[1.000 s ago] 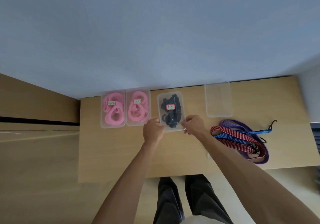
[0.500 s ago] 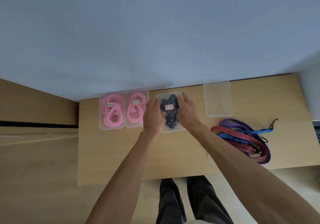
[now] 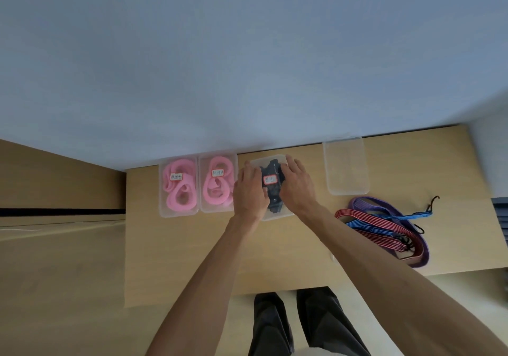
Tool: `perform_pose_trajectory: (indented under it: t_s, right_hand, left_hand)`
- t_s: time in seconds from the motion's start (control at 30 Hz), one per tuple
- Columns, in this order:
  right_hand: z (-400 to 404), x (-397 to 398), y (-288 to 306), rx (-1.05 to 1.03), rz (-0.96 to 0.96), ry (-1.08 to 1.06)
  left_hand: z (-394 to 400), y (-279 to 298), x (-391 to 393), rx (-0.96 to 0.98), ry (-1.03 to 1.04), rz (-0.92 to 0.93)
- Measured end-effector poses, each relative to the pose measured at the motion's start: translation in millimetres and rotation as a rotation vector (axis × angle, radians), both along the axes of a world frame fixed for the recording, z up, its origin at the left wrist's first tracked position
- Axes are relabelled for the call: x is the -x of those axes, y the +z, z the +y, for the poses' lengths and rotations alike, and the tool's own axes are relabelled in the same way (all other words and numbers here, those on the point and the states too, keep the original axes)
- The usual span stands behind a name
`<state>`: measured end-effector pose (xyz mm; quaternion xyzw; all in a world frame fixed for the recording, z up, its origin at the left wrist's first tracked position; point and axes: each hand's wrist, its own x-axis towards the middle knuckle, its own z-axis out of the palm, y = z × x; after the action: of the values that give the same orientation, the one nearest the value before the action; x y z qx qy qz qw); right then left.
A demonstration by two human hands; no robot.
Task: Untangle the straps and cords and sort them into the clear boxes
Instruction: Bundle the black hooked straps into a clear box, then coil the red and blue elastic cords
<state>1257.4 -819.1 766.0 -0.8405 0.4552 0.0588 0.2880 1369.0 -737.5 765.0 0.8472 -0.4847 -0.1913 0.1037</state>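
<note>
A lidded clear box [image 3: 277,215] holding black straps [image 3: 272,167] and a red-edged label sits at the back middle of the wooden table [image 3: 178,259]. My left hand [image 3: 250,190] lies on the box's left side and my right hand [image 3: 297,185] on its right side, both pressing down on the lid with fairly straight fingers. Two lidded boxes to the left, the far-left box [image 3: 178,188] and the second box [image 3: 218,183], hold pink straps. An empty clear box [image 3: 345,166] stands to the right. A tangle of purple, red-striped and blue cords [image 3: 384,226] lies at the right.
The table's back edge meets a pale blue wall. My legs [image 3: 297,325] stand at the front edge. A black hook [image 3: 434,200] sticks out of the tangle towards the table's right edge. A dark object shows past that edge.
My hands moved from the near end of the black-strap box up onto its lid and now press on both sides. The box sits slightly closer to the pink boxes.
</note>
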Motion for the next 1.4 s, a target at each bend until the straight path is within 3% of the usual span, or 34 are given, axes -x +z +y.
perform_pose_trajectory:
  t_s: [0.13, 0.23, 0.5, 0.93, 1.4]
  right_hand:
    - [1, 20, 22, -0.013, -0.126, -0.188]
    - [-2, 46, 40, -0.001, -0.166, -0.27]
    - [-20, 156, 70, 0.038, -0.158, -0.523]
    - [-62, 342, 52, -0.24, -0.002, -0.602]
    - [-56, 413, -9, -0.415, -0.022, -0.634]
  left_hand:
    - [-2, 18, 19, 0.164, 0.097, 0.107]
    - [-10, 37, 42, 0.175, 0.104, 0.186]
    - [-40, 65, 145, 0.103, -0.166, 0.175]
    - [-72, 39, 319, -0.068, -0.164, 0.211]
    - [-109, -5, 370, -0.18, -0.147, 0.199]
